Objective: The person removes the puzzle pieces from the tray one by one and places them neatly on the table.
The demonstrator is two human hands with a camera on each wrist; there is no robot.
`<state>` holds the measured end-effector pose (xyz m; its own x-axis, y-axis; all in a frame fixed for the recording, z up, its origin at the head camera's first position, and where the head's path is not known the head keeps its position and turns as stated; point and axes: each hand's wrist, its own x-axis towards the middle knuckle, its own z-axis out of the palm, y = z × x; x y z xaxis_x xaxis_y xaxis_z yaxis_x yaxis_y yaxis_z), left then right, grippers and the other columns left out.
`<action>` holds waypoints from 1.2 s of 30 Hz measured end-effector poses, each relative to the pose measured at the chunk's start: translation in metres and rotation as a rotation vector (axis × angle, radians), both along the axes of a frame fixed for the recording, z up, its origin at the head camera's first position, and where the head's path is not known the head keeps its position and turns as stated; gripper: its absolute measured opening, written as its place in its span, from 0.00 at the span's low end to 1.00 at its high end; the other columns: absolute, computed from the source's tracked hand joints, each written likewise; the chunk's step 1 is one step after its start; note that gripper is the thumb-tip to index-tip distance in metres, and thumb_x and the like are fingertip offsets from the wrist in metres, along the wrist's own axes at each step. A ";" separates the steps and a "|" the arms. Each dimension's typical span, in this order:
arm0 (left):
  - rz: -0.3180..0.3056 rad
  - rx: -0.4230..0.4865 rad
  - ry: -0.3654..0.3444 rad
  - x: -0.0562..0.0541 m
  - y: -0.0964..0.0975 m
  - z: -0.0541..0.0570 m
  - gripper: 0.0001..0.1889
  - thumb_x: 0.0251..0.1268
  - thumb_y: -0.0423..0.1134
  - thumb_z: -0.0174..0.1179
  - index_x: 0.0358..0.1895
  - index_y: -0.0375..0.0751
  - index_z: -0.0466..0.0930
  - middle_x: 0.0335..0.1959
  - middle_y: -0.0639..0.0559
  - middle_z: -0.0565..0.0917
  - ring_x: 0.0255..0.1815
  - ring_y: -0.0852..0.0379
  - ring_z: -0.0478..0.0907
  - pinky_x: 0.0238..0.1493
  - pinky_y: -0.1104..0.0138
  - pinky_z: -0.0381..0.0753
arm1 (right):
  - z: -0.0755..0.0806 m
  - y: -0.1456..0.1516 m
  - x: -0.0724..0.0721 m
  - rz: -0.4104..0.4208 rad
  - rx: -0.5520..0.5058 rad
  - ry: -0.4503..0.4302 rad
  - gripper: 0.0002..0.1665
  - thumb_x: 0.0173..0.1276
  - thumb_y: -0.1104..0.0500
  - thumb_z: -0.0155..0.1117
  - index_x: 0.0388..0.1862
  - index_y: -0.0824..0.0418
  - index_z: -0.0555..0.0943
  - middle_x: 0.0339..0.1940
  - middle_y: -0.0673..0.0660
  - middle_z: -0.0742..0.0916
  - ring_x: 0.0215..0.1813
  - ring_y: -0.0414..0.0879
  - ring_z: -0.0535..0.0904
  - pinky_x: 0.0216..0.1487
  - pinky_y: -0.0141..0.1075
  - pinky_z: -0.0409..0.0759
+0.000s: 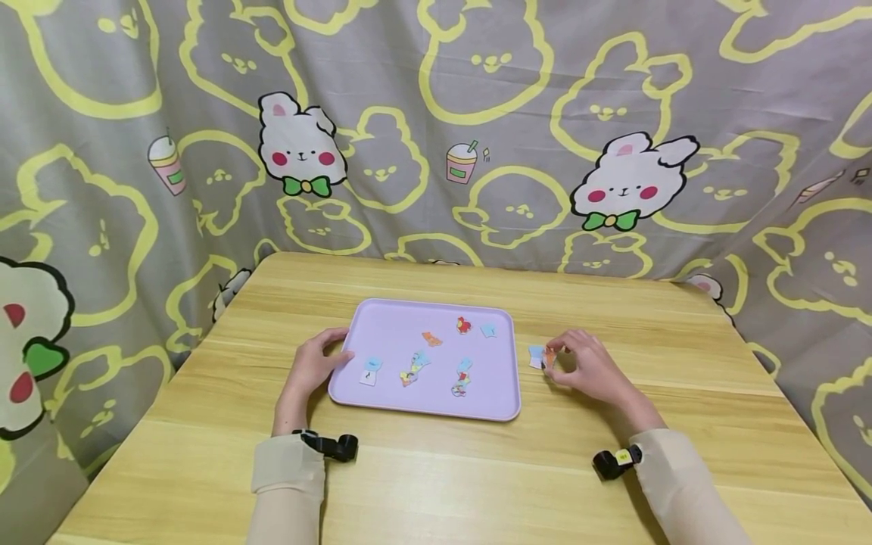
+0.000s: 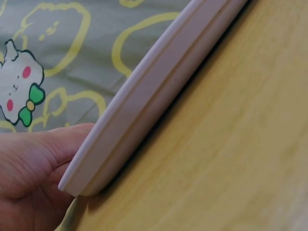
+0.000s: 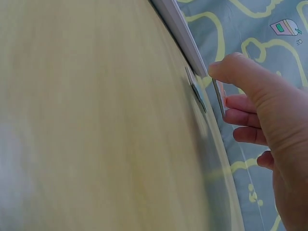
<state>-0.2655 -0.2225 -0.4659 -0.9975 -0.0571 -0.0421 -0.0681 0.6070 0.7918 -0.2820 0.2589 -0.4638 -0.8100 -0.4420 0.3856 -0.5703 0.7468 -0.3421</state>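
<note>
A lilac tray lies on the table with several small flat cut-out pieces on it. At its left edge my left hand grips the rim, thumb over the top; the left wrist view shows the tray's side wall beside the thumb. Right of the tray, my right hand pinches a thin orange puzzle piece between thumb and fingers. In the right wrist view this piece is seen edge-on, above the table. A light blue and white piece lies on the wood just left of those fingertips.
On the tray are an orange piece, a red piece, a blue piece and several joined pieces. The wooden table meets a patterned curtain at the back and sides.
</note>
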 end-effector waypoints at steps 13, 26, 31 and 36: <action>-0.008 -0.008 0.012 0.000 -0.001 -0.001 0.26 0.67 0.35 0.61 0.67 0.37 0.70 0.69 0.37 0.73 0.75 0.39 0.62 0.77 0.47 0.59 | 0.002 0.012 0.002 -0.003 0.022 -0.030 0.24 0.49 0.54 0.77 0.44 0.62 0.82 0.44 0.57 0.86 0.54 0.56 0.78 0.52 0.47 0.70; -0.008 -0.014 -0.001 -0.001 0.000 0.000 0.26 0.68 0.35 0.60 0.68 0.38 0.70 0.69 0.38 0.72 0.75 0.38 0.61 0.77 0.47 0.59 | 0.002 0.020 -0.002 -0.023 0.077 -0.065 0.23 0.50 0.54 0.77 0.44 0.60 0.82 0.43 0.57 0.86 0.53 0.56 0.78 0.52 0.48 0.70; -0.004 -0.005 -0.007 -0.001 0.000 0.000 0.26 0.68 0.35 0.60 0.68 0.38 0.70 0.70 0.38 0.72 0.76 0.39 0.60 0.78 0.47 0.58 | 0.001 0.021 -0.003 -0.030 0.106 -0.073 0.21 0.51 0.54 0.76 0.44 0.60 0.83 0.41 0.54 0.86 0.49 0.53 0.78 0.47 0.42 0.68; 0.003 0.005 -0.013 -0.002 -0.001 0.001 0.26 0.68 0.36 0.60 0.68 0.39 0.70 0.70 0.39 0.72 0.76 0.39 0.60 0.78 0.47 0.58 | 0.001 0.020 -0.005 -0.022 0.114 -0.057 0.19 0.51 0.55 0.75 0.42 0.59 0.83 0.38 0.52 0.85 0.47 0.50 0.78 0.45 0.39 0.66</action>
